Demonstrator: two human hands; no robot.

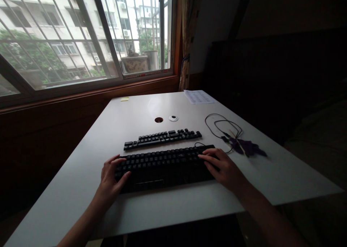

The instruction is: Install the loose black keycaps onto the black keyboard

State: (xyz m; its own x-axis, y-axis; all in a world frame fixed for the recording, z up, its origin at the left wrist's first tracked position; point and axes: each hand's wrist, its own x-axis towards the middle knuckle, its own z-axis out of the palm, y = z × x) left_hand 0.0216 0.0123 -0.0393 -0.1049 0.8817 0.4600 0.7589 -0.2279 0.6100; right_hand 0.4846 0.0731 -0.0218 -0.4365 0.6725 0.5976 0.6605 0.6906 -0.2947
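Note:
A black keyboard [165, 176] lies near the front of the white table. Keys fill its back rows, while the front part looks dark and without keycaps. My left hand [111, 174] rests over its left end, fingers on the keys and thumb spread apart. At the right end, my right hand [222, 167] touches the keys with its fingertips, fingers stretched and slightly apart. Just behind the keyboard, loose black keycaps [162, 137] stand in rows, with a long space bar [149, 142] among them.
A black cable [207, 122] loops on the right beside a dark purple cloth [251, 148] with a thin stick. Farther back are a round hole [158, 120], a white round cover [173, 118], a yellow note [124, 99] and a printed sheet [200, 97]. A barred window is behind.

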